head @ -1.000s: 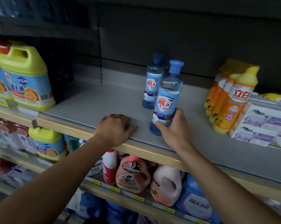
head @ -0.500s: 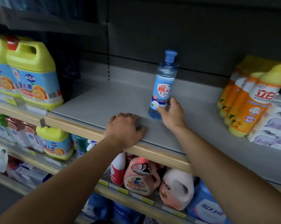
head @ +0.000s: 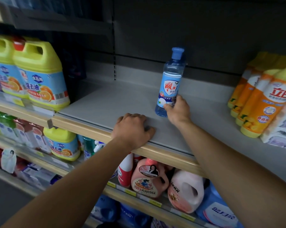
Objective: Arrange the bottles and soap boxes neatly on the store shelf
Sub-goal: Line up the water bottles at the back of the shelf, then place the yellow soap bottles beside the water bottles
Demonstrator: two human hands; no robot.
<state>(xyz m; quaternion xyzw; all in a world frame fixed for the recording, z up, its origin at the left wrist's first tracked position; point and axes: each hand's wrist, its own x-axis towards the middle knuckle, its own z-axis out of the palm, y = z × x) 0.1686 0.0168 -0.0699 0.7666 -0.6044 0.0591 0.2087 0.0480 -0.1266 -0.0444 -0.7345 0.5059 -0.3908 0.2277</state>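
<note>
Head cam view: the right grip [head: 177, 111] was wrapped around the lower part of a clear blue bottle [head: 170, 83], fingers curled over the bottom of the label and pinching it. The bottle was stood upright on the grey shelf [head: 106, 102], roughly mid-shelf and set back from the front edge, blue cap on top. The left grip [head: 133, 127] was laid palm-down on the front lip of the same shelf, fingers loosely bent, nothing held in it.

Off to the right, a row of orange dish soap bottles [head: 260, 106] with yellow caps was lined up front to back, with white soap packs [head: 280, 134] stacked just beside them at the frame edge. On the left, big yellow jugs [head: 40, 76] with orange-fruit labels were parked on the neighbouring shelf. Pink detergent jugs [head: 165, 181] were seen on the shelf below.
</note>
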